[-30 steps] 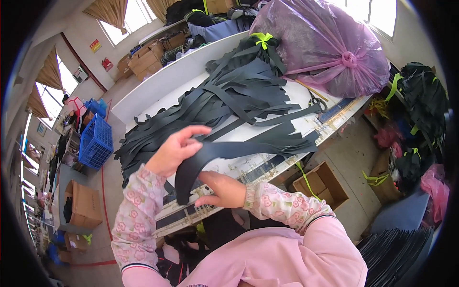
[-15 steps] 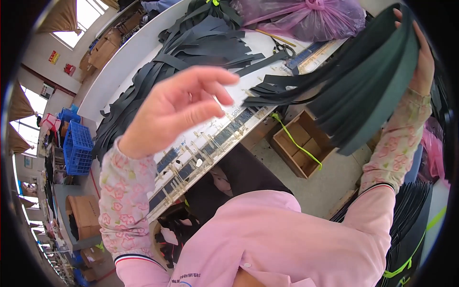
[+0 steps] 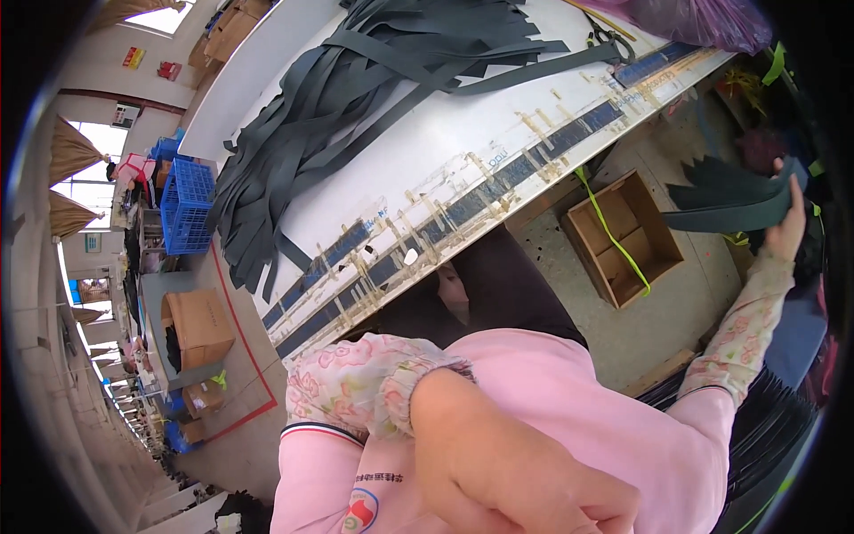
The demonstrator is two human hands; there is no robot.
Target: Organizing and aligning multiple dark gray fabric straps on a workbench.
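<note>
A person in a pink top sits at a long white table (image 3: 463,151), seen from above. Nearest the camera, the left hand (image 3: 516,472) fills the lower middle of the view, blurred and close against the chest; its fingers cannot be made out, so whether it is spread or closed cannot be told, and nothing shows in it. Its flowered sleeve (image 3: 356,392) lies just below the table's near edge.

Out to the right of the table, the right hand (image 3: 787,227) is stretched at arm's length and closed around a bundle of dark strips (image 3: 725,200), thumb on one side, the strips fanning out toward the table. They hang above the floor, well apart from the table top.

On the floor just below the table's near edge stands an open cardboard box (image 3: 623,236). It looks bare inside apart from a yellow-green band (image 3: 614,236) trailing across it.

On the table itself a large heap of dark strips (image 3: 356,98) spreads from its middle to its left end, some drooping over the edge. A purple plastic bag (image 3: 703,20) sits at the table's far right corner.

Beyond the table's left end stands a blue crate (image 3: 185,209), and nearer the camera from it a brown carton (image 3: 200,325), open on one side, its contents too dark to tell.
</note>
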